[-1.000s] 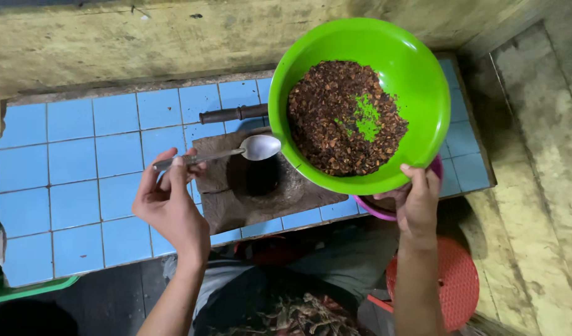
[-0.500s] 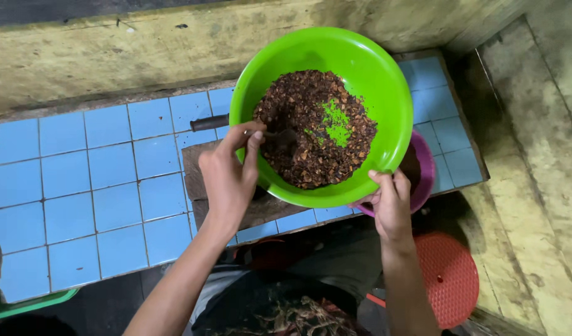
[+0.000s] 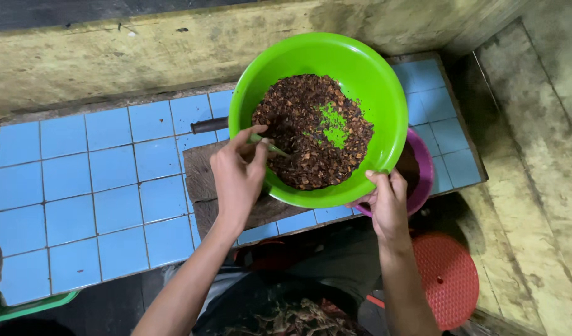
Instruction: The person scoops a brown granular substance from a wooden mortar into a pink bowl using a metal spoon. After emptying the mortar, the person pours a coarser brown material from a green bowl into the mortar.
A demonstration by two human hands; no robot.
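A bright green plastic bowl (image 3: 360, 68) holds a dark brown crumbly mix (image 3: 311, 134) with a bare green patch near its middle. My right hand (image 3: 385, 196) grips the bowl's near rim and holds it tilted above the counter. My left hand (image 3: 239, 177) holds a metal spoon (image 3: 274, 149) whose tip is pushed into the mix at the bowl's left side. Under the bowl lies a dark wooden board (image 3: 202, 180).
The counter is covered in blue tiles (image 3: 99, 186). A purple bowl (image 3: 423, 165) peeks out under the green one at right. A dark knife handle (image 3: 208, 125) lies behind the board. A red perforated stool (image 3: 444, 280) stands lower right, and a yellowed wall (image 3: 142, 43) runs behind.
The green bowl has come down and left over the board. My left hand carried the spoon from above the board into the bowl's mix.
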